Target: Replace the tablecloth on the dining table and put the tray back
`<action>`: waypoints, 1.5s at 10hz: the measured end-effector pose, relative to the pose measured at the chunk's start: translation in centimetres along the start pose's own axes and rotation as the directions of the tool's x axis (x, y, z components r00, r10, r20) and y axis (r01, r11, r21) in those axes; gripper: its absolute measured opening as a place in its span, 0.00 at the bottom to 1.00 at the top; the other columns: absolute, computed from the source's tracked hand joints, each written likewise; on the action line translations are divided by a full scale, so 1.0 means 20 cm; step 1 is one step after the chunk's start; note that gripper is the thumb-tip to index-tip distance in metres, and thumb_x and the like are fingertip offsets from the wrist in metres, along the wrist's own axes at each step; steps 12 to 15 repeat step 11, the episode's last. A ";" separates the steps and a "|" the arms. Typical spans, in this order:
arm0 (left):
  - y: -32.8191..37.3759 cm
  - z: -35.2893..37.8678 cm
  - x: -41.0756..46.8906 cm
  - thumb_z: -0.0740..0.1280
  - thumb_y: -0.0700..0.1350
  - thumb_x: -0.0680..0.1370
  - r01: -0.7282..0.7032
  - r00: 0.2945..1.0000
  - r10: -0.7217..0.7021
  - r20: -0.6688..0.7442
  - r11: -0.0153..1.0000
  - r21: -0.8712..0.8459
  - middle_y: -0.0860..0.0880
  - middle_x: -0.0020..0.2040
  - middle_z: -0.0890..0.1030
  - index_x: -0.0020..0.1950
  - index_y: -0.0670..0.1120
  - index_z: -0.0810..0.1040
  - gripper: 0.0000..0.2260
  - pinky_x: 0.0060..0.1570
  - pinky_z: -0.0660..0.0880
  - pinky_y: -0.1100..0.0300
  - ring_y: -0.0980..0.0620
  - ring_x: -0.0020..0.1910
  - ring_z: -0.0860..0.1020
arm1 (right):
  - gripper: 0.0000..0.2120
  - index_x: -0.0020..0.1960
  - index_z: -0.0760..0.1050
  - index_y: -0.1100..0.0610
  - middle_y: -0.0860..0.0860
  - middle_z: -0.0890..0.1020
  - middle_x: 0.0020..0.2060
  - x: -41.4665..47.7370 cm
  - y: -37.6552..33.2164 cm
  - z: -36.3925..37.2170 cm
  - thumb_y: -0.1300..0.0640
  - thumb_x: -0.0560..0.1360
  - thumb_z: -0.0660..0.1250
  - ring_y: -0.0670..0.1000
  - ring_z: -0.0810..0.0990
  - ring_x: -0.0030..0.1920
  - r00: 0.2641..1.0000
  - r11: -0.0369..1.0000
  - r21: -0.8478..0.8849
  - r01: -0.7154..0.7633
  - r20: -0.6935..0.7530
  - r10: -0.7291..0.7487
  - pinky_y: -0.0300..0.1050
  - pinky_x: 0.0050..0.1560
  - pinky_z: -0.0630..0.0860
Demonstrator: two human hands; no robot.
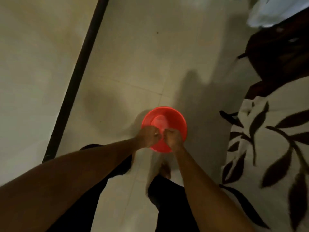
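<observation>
Tray [164,118]: the round red thing you carry at waist height over the tiled floor [133,56] is most likely it, though it looks deep enough to pass for a basin. It sits level and out in front of you, both arms stretched forward. That is a sensible way to carry it, since a pale, see-through object [159,122] rests in its middle and would slide if the tray tipped. The blur leaves that object unclear; it may be a cup or a lid.

Your left hand [148,137] is curled shut over the near rim, with what looks like a ring on one finger. Your right hand [172,138] is closed on the same rim just beside it, the two nearly touching. Gripping one edge only leaves the far side unsupported, so a wider hold would be steadier, I judge.

To your right a cream cloth [267,148] with dark leaf print hangs over an edge. This may be the tablecloth on the bench, though I cannot tell whether it is the fresh one or the old one. Above it sits a dark shape [275,52] and something pale blue [275,12], both too smeared to name. A dark strip [78,77] runs along the floor on your left.

No brand, label or writing can be read anywhere.
</observation>
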State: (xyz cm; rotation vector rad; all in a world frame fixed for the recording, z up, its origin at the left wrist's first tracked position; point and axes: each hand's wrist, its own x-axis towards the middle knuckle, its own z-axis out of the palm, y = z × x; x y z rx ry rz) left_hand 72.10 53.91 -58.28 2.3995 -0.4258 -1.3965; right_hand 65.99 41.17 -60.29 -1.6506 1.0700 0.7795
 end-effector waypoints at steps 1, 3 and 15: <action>-0.05 0.00 0.20 0.62 0.57 0.75 -0.054 0.999 0.054 0.004 0.998 -0.011 0.43 0.55 0.84 0.58 0.44 0.83 0.22 0.55 0.73 0.57 0.43 0.56 0.81 | 0.13 0.54 0.84 0.63 0.64 0.85 0.53 0.27 0.02 0.03 0.59 0.81 0.63 0.65 0.83 0.55 0.995 0.992 -0.107 0.059 -0.075 -0.068 0.52 0.52 0.76; -0.13 -0.02 0.28 0.68 0.42 0.77 -0.073 0.995 0.068 -0.073 0.996 -0.056 0.48 0.54 0.84 0.57 0.45 0.83 0.10 0.57 0.74 0.57 0.46 0.56 0.81 | 0.12 0.57 0.84 0.59 0.60 0.85 0.56 0.34 0.06 0.02 0.59 0.81 0.63 0.63 0.82 0.58 0.994 0.998 0.048 0.044 -0.105 -0.039 0.52 0.59 0.77; 0.09 -0.38 -1.19 0.58 0.60 0.66 -0.103 0.976 0.060 -0.211 0.974 -0.200 0.47 0.41 0.85 0.45 0.51 0.83 0.20 0.51 0.79 0.49 0.45 0.44 0.83 | 0.09 0.35 0.82 0.42 0.60 0.85 0.41 -1.19 -0.12 -0.36 0.41 0.64 0.65 0.58 0.82 0.44 0.955 0.865 0.409 0.291 -0.177 -0.238 0.57 0.52 0.79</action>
